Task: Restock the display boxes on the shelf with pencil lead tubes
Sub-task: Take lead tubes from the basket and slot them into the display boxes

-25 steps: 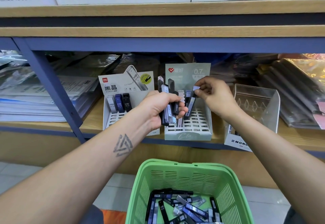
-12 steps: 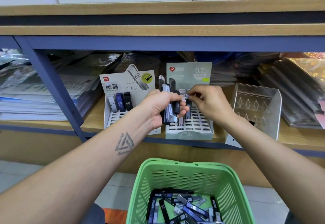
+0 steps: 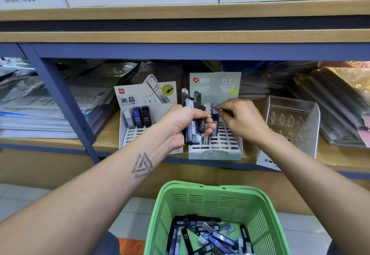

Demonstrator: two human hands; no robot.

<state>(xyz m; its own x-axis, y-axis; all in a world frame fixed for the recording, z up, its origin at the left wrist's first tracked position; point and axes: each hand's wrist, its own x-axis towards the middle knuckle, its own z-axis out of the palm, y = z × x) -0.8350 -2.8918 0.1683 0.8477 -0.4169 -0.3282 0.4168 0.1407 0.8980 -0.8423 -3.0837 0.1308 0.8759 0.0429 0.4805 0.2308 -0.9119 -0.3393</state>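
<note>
Right hand (image 3: pixel 242 121) has come down from its raised position of a second ago and now sits low over the back row of the green display box (image 3: pixel 215 153), fingers (image 3: pixel 221 108) pinched on the top of one tube (image 3: pixel 215 119) that stands upright in a slot. Compared with the earlier view, where that tube was held tilted above the grid, it now appears seated or very nearly so. Judgement: one more slot is filled and release is the pending action.

Left hand (image 3: pixel 185 125) has not shifted; its fingers are wrapped around a bundle of lead tubes (image 3: pixel 195 118), held upright just in front of the same box.

White display box (image 3: pixel 148 98) to the left holds three tubes (image 3: pixel 137 117) in its back row; the remaining slots look vacant. Clear acrylic box (image 3: pixel 292 122) to the right shows no stock.

Green basket (image 3: pixel 210 204) below the shelf carries a loose pile of tubes (image 3: pixel 208 236).

Assessment: restocking is at an early stage, with ample supply both in hand and in the basket.
</note>
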